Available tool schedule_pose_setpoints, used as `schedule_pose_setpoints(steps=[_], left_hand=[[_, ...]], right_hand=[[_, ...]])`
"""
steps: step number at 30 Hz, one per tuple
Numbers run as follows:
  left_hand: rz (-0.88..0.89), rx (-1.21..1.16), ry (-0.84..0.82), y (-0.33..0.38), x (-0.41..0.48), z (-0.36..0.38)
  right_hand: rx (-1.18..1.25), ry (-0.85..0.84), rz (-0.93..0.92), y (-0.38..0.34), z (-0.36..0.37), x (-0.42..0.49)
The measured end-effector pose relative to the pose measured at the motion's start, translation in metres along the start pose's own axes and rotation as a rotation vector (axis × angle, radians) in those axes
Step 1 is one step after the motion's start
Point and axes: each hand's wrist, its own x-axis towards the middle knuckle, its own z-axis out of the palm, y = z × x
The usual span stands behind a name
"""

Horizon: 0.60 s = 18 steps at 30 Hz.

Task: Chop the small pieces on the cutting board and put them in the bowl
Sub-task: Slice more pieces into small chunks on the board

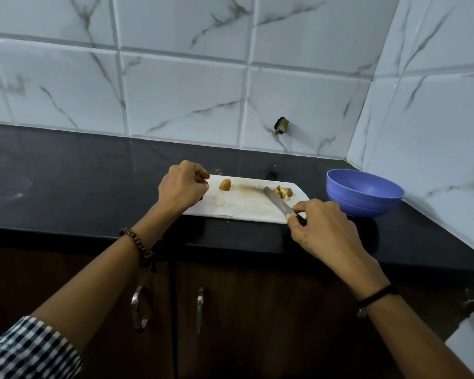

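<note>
A white cutting board (238, 205) lies on the black counter. One orange-brown piece (225, 184) sits near its left end, and a small heap of chopped pieces (284, 192) lies near its right end. My right hand (322, 227) grips the handle of a knife (278, 201), whose blade rests flat on the board with its tip beside the heap. My left hand (183, 186) rests at the board's left edge with its fingers curled; whether it holds the edge is hidden. A blue bowl (364, 192) stands on the counter just right of the board.
The black counter (66, 181) stretches left, backed by a white marbled tile wall (175, 91) that also turns the corner on the right behind the bowl. Dark wooden cabinet doors with metal handles (138, 307) sit below the counter's front edge.
</note>
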Motion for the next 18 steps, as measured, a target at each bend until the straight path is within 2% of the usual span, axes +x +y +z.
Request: schedule_pose_setpoints(steps=[6, 10, 12, 18], left_hand=[[0.059, 0.058, -0.043, 0.011, 0.007, 0.007], [0.228, 0.366, -0.097, 0.024, 0.014, 0.015], [0.256, 0.454, -0.167, 0.027, 0.019, 0.020], [0.225, 0.444, -0.210, 0.031, 0.029, 0.034]], right_hand=[[0.061, 0.030, -0.054, -0.001, 0.003, 0.002], [0.058, -0.003, -0.089, -0.005, 0.006, 0.002], [0.035, -0.002, -0.071, -0.001, 0.006, 0.004], [0.048, 0.023, 0.013, 0.021, 0.003, 0.012]])
